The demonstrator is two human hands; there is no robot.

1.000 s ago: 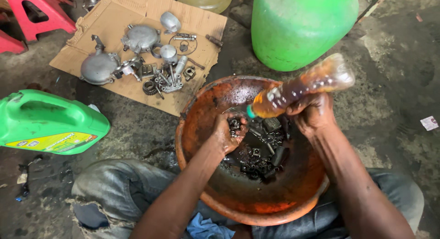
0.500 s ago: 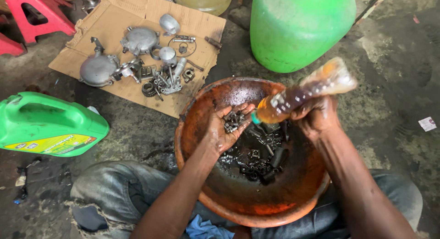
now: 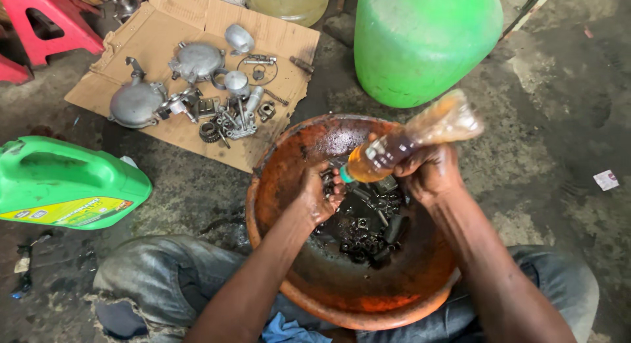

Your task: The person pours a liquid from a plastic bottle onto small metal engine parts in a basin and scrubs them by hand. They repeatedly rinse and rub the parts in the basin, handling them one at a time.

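Note:
A rusty orange metal basin sits between my knees, with dark oily liquid and several small nuts and bolts at its bottom. My left hand is inside the basin, fingers curled around a handful of small greasy metal parts. My right hand grips a clear plastic bottle of amber liquid, tilted with its mouth down over my left hand.
A flattened cardboard sheet at upper left carries several grey engine parts. A green oil jug lies on the left floor. A large green container stands behind the basin. A red stool is at top left.
My left hand opened flat under the bottle mouth half a second ago and has now curled shut on the parts again. The bottle dipped slightly lower and left.

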